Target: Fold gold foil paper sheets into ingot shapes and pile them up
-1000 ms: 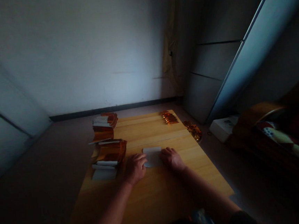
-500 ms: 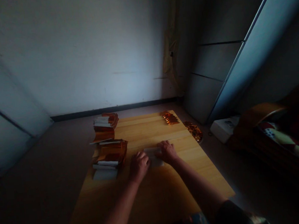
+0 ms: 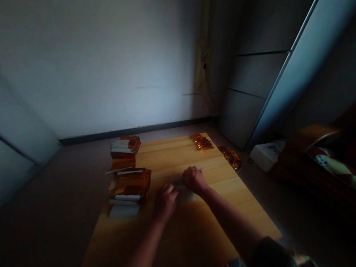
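Note:
A small pale paper sheet [image 3: 188,196] lies on the wooden table between my hands. My left hand [image 3: 165,200] is closed at the sheet's left edge, its fingertips pinching or pressing the paper. Over the sheet's upper right part, my right hand [image 3: 195,180] is curled like a fist, its fingers on the paper and partly hiding it. To the left stand stacks of copper-coloured foil paper [image 3: 129,184] with pale backs. A row of folded shiny foil pieces [image 3: 203,142] lies at the table's far right corner.
The wooden table [image 3: 234,203] has its far edge near a pale wall. On the floor beyond its right edge sits a container of shiny foil pieces [image 3: 231,158]. A white box [image 3: 264,156] and a wooden seat with patterned cloth [image 3: 336,161] stand farther right.
My right hand has moved slightly left over the sheet, and its fingers have curled in tighter. My left hand stays at the sheet's left edge, having shifted only a little.

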Available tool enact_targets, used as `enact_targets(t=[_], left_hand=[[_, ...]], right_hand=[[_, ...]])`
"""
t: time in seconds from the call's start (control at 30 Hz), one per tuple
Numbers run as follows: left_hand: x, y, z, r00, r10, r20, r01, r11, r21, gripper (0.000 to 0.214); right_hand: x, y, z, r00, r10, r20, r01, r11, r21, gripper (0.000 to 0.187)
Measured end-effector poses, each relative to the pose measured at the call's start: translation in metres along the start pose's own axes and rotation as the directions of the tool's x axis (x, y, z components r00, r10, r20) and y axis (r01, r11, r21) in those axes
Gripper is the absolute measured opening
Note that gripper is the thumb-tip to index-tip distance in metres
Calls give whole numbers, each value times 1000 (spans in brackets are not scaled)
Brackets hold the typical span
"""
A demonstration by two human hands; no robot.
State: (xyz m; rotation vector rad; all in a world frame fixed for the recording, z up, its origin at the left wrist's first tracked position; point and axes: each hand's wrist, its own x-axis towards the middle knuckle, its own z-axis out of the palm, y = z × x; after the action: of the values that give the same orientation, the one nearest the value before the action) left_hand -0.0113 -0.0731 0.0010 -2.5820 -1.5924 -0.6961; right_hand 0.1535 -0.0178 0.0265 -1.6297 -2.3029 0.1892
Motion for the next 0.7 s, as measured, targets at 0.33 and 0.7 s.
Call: enact_targets(t=[0.33, 0.7], left_hand=[[-7, 5, -8, 999, 1, -47, 0, 1000, 20, 15], [-15, 3, -8, 996, 36, -79, -35, 999, 19, 18]], right_hand=[[-34, -1, -1, 963, -270, 16, 270, 957, -110, 20], [-41, 0, 5, 954, -294, 56, 299, 945, -131, 21]])
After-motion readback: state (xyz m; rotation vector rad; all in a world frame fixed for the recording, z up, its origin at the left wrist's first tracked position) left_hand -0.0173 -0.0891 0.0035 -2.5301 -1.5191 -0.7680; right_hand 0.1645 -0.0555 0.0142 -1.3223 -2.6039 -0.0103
